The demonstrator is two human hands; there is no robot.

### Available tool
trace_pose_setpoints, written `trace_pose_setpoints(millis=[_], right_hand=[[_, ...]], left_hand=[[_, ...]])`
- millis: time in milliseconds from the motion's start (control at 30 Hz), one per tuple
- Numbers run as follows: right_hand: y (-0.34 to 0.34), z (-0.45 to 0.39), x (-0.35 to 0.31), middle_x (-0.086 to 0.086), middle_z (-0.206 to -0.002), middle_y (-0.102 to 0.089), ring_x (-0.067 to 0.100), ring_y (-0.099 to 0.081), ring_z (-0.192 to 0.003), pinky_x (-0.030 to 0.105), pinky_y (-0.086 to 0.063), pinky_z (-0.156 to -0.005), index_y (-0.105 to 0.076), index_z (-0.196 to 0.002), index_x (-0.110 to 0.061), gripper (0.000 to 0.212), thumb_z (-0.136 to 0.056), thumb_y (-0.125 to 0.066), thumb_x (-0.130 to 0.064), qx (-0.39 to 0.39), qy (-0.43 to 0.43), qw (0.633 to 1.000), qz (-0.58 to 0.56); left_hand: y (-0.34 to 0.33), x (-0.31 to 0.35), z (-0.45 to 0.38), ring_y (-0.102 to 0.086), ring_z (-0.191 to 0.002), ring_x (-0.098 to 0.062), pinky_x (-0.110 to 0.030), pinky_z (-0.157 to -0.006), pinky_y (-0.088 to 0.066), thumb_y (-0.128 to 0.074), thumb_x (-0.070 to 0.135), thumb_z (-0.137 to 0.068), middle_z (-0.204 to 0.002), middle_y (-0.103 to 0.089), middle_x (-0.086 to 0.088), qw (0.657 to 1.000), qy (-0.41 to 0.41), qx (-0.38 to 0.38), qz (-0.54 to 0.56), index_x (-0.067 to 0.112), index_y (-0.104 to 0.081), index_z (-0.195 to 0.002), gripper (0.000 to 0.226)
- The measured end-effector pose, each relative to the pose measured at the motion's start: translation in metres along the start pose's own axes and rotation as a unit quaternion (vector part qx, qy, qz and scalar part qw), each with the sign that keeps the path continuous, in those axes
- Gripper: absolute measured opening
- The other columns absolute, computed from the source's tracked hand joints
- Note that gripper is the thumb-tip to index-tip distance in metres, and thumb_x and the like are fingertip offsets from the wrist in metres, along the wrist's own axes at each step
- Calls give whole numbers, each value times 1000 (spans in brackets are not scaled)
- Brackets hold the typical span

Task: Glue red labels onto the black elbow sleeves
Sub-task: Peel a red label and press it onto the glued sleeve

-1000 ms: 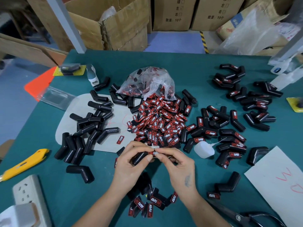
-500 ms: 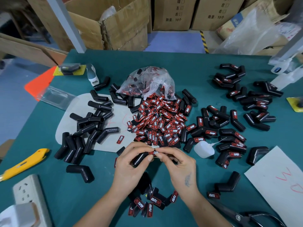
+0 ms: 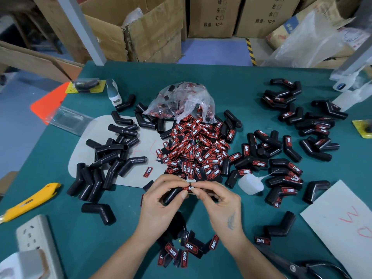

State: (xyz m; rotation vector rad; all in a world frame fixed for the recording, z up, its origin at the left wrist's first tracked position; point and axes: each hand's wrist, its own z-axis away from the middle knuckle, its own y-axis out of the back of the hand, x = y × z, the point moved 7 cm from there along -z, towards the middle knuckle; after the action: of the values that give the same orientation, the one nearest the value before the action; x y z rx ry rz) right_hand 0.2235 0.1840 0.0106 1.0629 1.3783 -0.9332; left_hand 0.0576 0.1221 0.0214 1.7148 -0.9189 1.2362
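On the tabletop (image 3: 231, 87) nothing has shifted: near its front edge I still see my left hand (image 3: 161, 200) curled round the sleeve (image 3: 173, 194) while my right hand (image 3: 219, 200) keeps pinching the label (image 3: 188, 188) onto it, so I judge the glue is setting.

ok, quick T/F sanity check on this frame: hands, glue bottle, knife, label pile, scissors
1. Both hands hold one black elbow sleeve with a red label on it. True: left hand grips the sleeve, right hand pinches at the label.
2. The glue bottle is in the right hand. False: it lies on the table, right of the hands.
3. The yellow utility knife lies at the table's left edge. True.
4. The loose label pile sits in front of a clear plastic bag. True.
5. The scissors lie beside the knife. False: they are at bottom right.
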Motion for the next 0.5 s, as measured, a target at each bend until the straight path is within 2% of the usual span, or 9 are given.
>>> trace_pose_setpoints(millis=[167, 233, 333, 500], right_hand=[[-1, -1, 0, -6, -99, -80, 19, -76, -93, 33, -61, -84, -82, -102, -34, 17, -94, -79, -20, -2, -13, 1000, 7], [-1, -2, 3, -4, -97, -80, 16, -75, -89, 28, -59, -81, -82, -101, -36, 20, -93, -80, -18, -9, -36, 999, 3], [-4, -2, 6, -2, -91, -79, 9, -72, -79, 19, -55, -75, -82, -101, -36, 21, -93, -79, -16, -24, -65, 997, -20], [-9, 0, 11, 5, -91, -78, 13, -64, -54, 19, -50, -59, -77, -114, -34, 25, -100, -71, -14, -53, -90, 993, -51]], left_hand=[[-1, -1, -1, -69, -109, -25, -26, -98, -51, -74, 26, -92, -109, -71, 4, 1000, 5, -8, 4, 30, -79, -104, 14], [-2, -3, -2, -69, -110, -25, -27, -98, -51, -74, 26, -93, -109, -70, 3, 1000, 14, -16, 12, 29, -79, -105, 14], [-3, -5, -2, -68, -110, -24, -29, -97, -53, -73, 26, -92, -109, -70, 3, 999, 32, -19, 26, 30, -79, -104, 13], [-6, -7, -2, -68, -109, -20, -20, -97, -49, -74, 9, -91, -108, -69, 6, 998, 47, -32, 31, 24, -80, -101, 20]])
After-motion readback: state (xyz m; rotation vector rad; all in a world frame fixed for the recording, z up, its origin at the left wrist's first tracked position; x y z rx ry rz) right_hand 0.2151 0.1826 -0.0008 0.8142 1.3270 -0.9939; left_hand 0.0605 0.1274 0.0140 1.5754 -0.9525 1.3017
